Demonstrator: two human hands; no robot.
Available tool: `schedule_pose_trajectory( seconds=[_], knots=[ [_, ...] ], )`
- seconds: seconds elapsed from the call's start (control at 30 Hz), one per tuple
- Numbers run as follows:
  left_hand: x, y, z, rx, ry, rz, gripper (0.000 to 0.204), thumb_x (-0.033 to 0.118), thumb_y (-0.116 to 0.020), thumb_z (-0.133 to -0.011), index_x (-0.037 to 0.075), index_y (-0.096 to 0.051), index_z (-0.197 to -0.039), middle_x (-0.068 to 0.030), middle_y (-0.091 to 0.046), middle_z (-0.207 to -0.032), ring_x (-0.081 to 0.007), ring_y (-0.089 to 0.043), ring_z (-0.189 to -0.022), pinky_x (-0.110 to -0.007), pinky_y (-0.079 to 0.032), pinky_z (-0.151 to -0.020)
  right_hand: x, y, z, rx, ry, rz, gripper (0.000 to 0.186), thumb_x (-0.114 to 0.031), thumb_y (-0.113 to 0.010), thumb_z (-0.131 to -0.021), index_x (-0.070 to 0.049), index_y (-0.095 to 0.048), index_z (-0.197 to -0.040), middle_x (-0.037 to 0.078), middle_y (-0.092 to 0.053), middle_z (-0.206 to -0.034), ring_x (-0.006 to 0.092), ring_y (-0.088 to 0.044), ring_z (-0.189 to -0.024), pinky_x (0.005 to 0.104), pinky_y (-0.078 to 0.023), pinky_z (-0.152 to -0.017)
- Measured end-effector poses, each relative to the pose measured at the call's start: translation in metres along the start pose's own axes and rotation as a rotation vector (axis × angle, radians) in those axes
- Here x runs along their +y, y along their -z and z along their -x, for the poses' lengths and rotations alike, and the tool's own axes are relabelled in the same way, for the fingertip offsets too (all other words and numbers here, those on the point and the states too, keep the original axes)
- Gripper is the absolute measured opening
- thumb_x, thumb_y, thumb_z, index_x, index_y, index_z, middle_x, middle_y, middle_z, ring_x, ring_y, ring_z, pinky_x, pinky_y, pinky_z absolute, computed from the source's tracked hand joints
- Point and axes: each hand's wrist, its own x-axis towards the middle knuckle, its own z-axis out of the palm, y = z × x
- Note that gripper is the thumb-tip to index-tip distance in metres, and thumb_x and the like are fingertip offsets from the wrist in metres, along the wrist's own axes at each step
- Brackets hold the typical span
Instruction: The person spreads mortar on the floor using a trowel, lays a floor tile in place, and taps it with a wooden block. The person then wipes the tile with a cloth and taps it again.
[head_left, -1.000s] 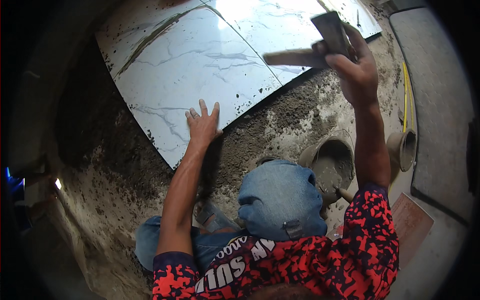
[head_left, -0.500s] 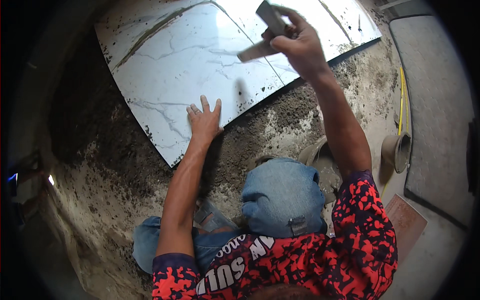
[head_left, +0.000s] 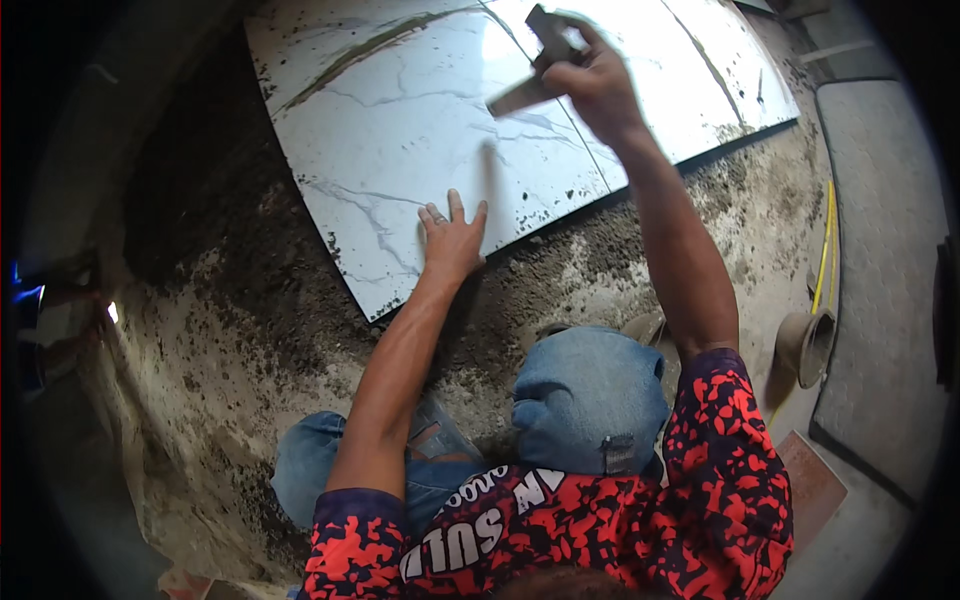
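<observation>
While left hand (head_left: 453, 243) lies splayed on marbled tile (head_left: 385, 160), right hand (head_left: 595, 88) holds hammer-like tool (head_left: 551, 38) above.
Tile over dark gritty bed (head_left: 300, 290): probably heavy, stiff, brittle, slick; grip by opposite edges.

Left hand (head_left: 453, 245): palm down, fingers (head_left: 456, 206) spread.
Left forearm (head_left: 408, 350): extends forward, slants right.
Right hand (head_left: 598, 90): raised ahead, curled in a grip.
Right forearm (head_left: 680, 230): extends forward, slants left.

Left hand (head_left: 453, 246) (palm down) on white tile (head_left: 410, 150)
</observation>
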Motion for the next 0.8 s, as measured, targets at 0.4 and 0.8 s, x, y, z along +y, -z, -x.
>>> schedule_pose_trajectory(
  seconds=[0.4, 0.8],
  knots=[
    [0.003, -0.016, -0.003, 0.042, -0.055, 0.045, 0.080, 0.031, -0.073, -0.064, 0.021, -0.038, -0.135, -0.0307, -0.027, -0.139, -0.0598, -0.039, -0.114, -0.065, -0.023, -0.099, -0.010, -0.045, 0.019, -0.165, -0.135, 0.258, 0.054, -0.003, -0.057, -0.074, 0.000, -0.046, -0.126, 0.009, -0.061, -0.085, 0.0166, -0.060, -0.079, 0.0304, -0.051, -0.078],
    [-0.006, -0.006, 0.005, -0.001, 0.006, 0.010, 0.085, 0.032, -0.077, -0.065, 0.023, -0.035, -0.138, -0.0286, -0.027, -0.141, -0.0561, -0.037, -0.119, -0.063, -0.023, -0.101, -0.035, -0.005, 0.047, -0.161, -0.020, -0.089, 0.052, -0.005, -0.056, -0.076, 0.002, -0.045, -0.127, 0.011, -0.063, -0.090, 0.0182, -0.061, -0.087, 0.0320, -0.049, -0.084]
  ],
)
